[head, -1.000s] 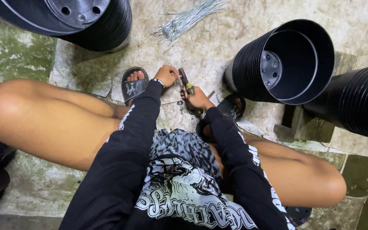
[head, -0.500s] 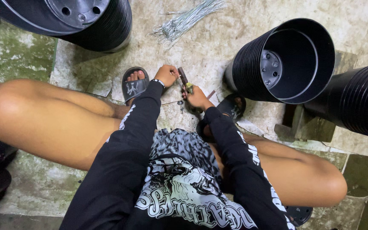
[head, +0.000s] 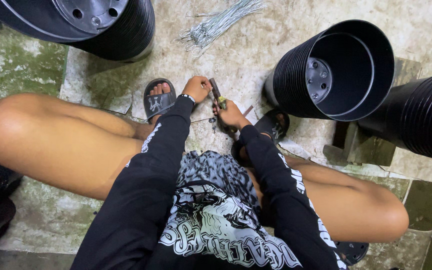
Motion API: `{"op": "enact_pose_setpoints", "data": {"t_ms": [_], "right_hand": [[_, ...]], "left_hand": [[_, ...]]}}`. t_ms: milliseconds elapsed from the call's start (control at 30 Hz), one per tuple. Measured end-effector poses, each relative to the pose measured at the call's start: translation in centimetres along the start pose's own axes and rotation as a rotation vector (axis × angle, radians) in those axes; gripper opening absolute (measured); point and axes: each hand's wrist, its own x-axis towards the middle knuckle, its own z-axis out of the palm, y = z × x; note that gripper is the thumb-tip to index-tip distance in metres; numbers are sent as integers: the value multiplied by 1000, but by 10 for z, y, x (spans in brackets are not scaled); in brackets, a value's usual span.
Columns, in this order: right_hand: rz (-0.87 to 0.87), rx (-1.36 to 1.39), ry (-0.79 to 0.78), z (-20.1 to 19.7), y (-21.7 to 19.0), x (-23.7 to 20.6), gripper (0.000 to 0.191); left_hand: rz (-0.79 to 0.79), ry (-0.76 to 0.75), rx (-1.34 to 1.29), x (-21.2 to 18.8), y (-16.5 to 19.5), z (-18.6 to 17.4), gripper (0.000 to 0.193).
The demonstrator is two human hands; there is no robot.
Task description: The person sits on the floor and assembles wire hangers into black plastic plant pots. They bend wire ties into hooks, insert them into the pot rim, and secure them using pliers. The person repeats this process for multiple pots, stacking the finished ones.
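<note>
I squat on a concrete floor, knees spread, both arms in black sleeves reaching down between my feet. My right hand [head: 233, 116] grips a pair of pliers [head: 217, 93] whose jaws point away from me. My left hand [head: 196, 88] is closed beside the plier jaws, fingers pinched on something thin like a wire; the piece itself is too small to make out. Small metal bits [head: 213, 122] lie on the floor just below the hands. My feet wear black sandals, one [head: 158, 98] left of the hands and one [head: 272, 125] right of them.
A bundle of thin wires [head: 219, 23] lies on the floor ahead. A stack of black plastic pots [head: 337, 70] lies on its side at right, another stack [head: 422, 116] beyond it at far right, and a third [head: 83, 22] at top left. A wooden block [head: 358, 145] sits under the right pots.
Both hands stay at the same spot between my feet. The pliers have shifted slightly; nothing else has moved.
</note>
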Motion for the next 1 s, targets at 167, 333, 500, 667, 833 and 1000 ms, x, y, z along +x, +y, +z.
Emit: {"op": "enact_pose_setpoints", "data": {"t_ms": [167,333,500,667,833,1000], "right_hand": [[0,-4,3,2,0,1,20],[31,-141,74,2,0,0,20],[98,-246,135,0,-1,3,34],[211,-146,234,6,-1,6,29],[108,-120,297,13,1,5,25],[102,-129,301,18,0,4,20]], "left_hand": [[-12,-3,6,-1,0,0,8],[-38,12,21,-2,0,1,8],[6,13,29,-3,3,4,8],[-48,40,81,-6,8,8,10],[-57,25,115,-6,9,9,13],[-71,29,150,-9,10,8,11]]}}
